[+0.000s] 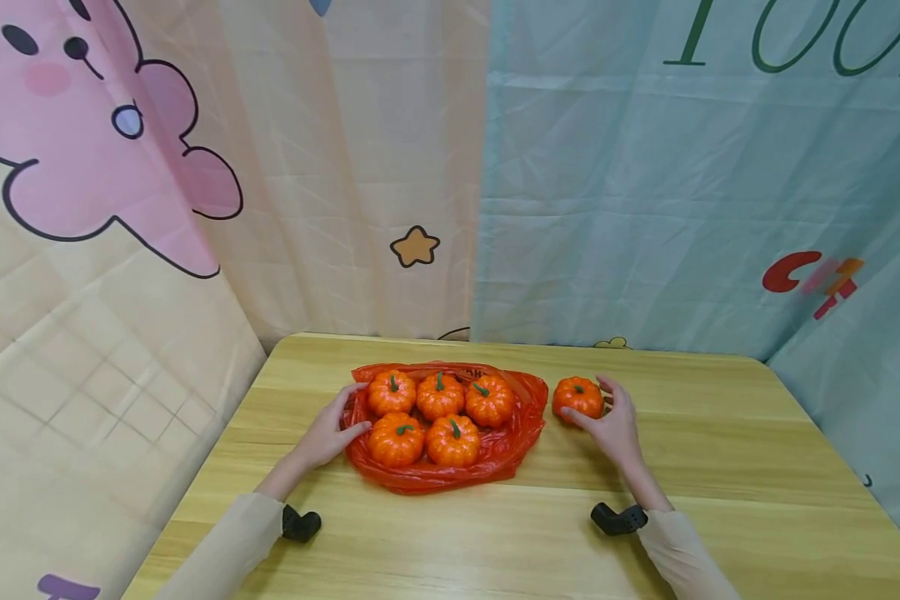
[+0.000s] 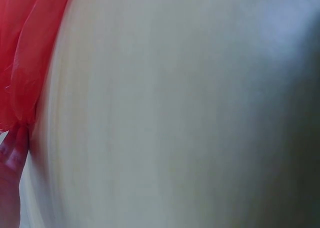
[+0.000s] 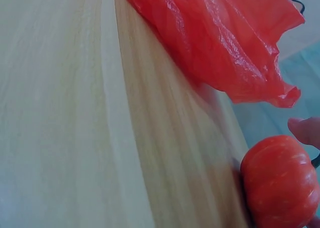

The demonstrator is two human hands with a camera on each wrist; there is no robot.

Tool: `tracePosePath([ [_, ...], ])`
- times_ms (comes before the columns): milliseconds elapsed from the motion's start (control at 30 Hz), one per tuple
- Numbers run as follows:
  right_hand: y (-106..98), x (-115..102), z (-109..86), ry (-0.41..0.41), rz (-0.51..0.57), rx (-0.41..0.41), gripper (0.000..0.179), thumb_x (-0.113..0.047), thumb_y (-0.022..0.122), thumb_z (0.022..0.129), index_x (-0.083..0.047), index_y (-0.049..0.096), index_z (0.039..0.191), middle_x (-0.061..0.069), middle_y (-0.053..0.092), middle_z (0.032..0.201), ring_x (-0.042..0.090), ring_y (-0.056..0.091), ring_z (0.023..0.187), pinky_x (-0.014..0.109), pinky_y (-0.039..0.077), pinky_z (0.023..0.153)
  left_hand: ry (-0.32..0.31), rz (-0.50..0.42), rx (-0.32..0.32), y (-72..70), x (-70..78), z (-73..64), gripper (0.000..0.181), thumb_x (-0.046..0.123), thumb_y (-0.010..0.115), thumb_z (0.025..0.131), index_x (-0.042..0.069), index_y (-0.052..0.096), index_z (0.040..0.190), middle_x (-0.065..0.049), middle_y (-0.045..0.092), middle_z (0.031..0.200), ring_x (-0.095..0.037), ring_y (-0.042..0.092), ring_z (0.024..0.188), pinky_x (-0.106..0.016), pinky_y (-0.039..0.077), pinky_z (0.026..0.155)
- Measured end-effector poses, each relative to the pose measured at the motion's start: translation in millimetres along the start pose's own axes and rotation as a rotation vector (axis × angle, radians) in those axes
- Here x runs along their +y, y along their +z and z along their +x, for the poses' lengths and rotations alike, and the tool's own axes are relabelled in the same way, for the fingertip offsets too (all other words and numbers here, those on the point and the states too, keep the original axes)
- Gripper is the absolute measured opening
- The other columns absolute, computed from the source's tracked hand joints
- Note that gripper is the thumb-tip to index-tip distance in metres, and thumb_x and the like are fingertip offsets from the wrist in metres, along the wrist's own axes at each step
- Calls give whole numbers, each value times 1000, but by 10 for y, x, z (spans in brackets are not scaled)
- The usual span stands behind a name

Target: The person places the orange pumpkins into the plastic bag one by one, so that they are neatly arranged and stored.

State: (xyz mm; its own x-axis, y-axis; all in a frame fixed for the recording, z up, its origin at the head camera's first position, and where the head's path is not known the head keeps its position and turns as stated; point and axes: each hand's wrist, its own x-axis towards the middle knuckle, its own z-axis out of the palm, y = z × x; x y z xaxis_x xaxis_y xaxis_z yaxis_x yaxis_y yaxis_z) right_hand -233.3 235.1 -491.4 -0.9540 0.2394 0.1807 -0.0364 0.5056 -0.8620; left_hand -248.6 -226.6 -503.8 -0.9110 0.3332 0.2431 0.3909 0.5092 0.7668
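A red plastic bag [image 1: 521, 454] lies spread on the table with several small orange pumpkins [image 1: 453, 440] with green stems inside its folded-down rim. My left hand [image 1: 326, 433] grips the bag's left edge, thumb at the near side and fingers farther back. In the left wrist view, fingers [image 2: 15, 150] meet the gathered red plastic. Right of the bag, one separate pumpkin [image 1: 576, 396] sits between the thumb and fingers of my right hand [image 1: 615, 421]. The right wrist view shows that pumpkin [image 3: 280, 183] low on the right, the thumb over it and the bag [image 3: 215, 42] beyond.
The pale wooden table [image 1: 450, 542] has a rounded far edge close to hanging printed curtains [image 1: 607, 208]. Another curtain [image 1: 82, 375] runs along the left side. Black wrist devices [image 1: 302, 524] stick out from both cuffs over the table.
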Motion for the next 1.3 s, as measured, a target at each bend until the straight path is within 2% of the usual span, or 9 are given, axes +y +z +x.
tracePosePath([
  [133,4,43,11,35,8,-33,86,-25,81,77,-2,33,144,25,35,143,39,41,124,53,38,106,2,24,2,11,20,0,60,13,65,91,7,35,142,-24,48,139,-40,46,130,-58,37,106],
  [333,22,89,12,31,-1,-28,83,-24,80,77,-1,35,142,26,36,140,39,44,118,52,41,101,8,27,1,-21,232,-32,59,5,63,90,-3,34,141,-31,47,137,-46,45,127,-61,36,105],
  [400,25,90,11,30,0,-24,82,-24,80,77,-1,35,142,26,36,140,39,45,117,52,42,101,8,21,5,-24,255,-35,59,3,63,90,-5,34,141,-32,46,136,-47,45,127,-63,35,105],
  [633,16,82,22,44,10,-42,81,-23,80,78,-1,36,141,26,36,140,40,45,119,52,42,102,6,30,13,19,25,6,59,11,65,91,5,36,142,-23,50,138,-38,49,127,-55,40,104],
  [800,9,78,20,45,16,-51,82,-23,80,78,1,35,141,27,35,141,40,45,120,54,41,103,14,38,14,23,0,6,60,13,66,90,6,36,142,-21,53,135,-34,54,122,-49,45,100],
  [867,13,82,21,45,20,-46,81,-22,81,77,1,36,141,26,36,141,40,46,120,53,41,103,13,44,14,22,47,-6,60,10,65,91,3,35,142,-24,52,134,-36,54,122,-50,45,100],
  [1100,30,85,8,41,47,-24,80,-21,81,77,-1,36,140,24,37,141,39,45,120,52,42,102,10,38,-6,-68,388,-57,58,4,63,90,-8,35,139,-31,50,133,-45,51,122,-57,42,100],
  [1300,43,21,-24,-1,55,32,81,-23,83,75,-1,38,139,21,39,139,36,45,120,46,43,98,6,36,-5,-84,441,-69,58,3,63,90,-8,35,140,-31,49,134,-45,49,124,-58,40,103],
])
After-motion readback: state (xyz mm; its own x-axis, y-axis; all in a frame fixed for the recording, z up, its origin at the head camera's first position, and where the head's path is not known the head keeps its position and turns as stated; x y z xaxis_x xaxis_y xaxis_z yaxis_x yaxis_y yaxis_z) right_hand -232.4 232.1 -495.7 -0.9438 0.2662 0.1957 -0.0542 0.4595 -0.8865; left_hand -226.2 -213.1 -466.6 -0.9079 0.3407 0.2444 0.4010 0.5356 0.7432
